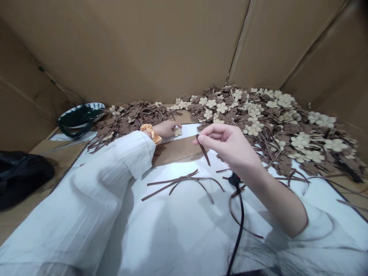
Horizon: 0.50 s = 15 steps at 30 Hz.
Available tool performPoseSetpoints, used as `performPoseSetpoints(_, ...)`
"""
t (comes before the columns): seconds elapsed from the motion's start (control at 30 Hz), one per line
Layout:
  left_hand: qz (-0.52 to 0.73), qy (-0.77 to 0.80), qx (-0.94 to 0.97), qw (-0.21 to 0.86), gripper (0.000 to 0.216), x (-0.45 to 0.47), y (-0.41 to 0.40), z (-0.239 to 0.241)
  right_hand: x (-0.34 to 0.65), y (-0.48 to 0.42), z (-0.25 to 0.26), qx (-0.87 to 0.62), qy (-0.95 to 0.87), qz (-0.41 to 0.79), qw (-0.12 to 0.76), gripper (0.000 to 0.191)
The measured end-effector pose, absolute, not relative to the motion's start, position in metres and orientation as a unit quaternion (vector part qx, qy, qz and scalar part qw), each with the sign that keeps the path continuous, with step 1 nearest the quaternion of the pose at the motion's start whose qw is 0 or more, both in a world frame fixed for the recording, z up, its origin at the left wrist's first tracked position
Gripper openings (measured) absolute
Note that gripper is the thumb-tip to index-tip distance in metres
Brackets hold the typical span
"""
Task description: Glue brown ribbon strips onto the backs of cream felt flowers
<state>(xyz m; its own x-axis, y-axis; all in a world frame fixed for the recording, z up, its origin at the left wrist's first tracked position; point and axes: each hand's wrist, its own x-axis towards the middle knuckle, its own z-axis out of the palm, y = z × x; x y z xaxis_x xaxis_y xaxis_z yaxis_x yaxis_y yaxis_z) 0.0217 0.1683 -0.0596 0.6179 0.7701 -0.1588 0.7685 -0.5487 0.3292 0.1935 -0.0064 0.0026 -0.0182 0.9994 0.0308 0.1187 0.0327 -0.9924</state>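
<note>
Brown strip (203, 149) hangs pinched in our right hand (227, 143) at centre, fingertips (198, 141) closed on it; our left hand (166, 129), fingers (176, 125) curled, touches a cream flower (178, 132) nearby.

Felt flowers (253, 115) heaped along the back and down the right side, up against the cardboard walls (129, 50) behind them. Plate (82, 115) back left, just beside the heap, a coil of cord (76, 122) lying on it. Bag (20, 178) far left on a cardboard base (54, 147). Loose felt strips (184, 184) on a white sheet (178, 226) in front of the heap, black cable (238, 218) just right of them
</note>
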Motion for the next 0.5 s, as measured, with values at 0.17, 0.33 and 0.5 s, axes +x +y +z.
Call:
performPoseSetpoints(0.17,-0.018,0.445,0.876,0.187,0.047,0.0189,0.1677,-0.0590,0.1942,-0.0051,0.0021,-0.510,-0.538,0.469,0.481,0.009)
performPoseSetpoints(0.33,-0.021,0.461,0.863,0.206,0.044,0.0183,0.1677,-0.0612,0.1953,-0.0042,0.0021,-0.516,-0.538,0.469,0.473,0.007)
performPoseSetpoints(0.5,0.006,0.464,0.853,0.238,0.034,0.0179,0.1640,-0.0605,0.1955,-0.0038,0.0025,-0.516,-0.550,0.459,0.470,0.006)
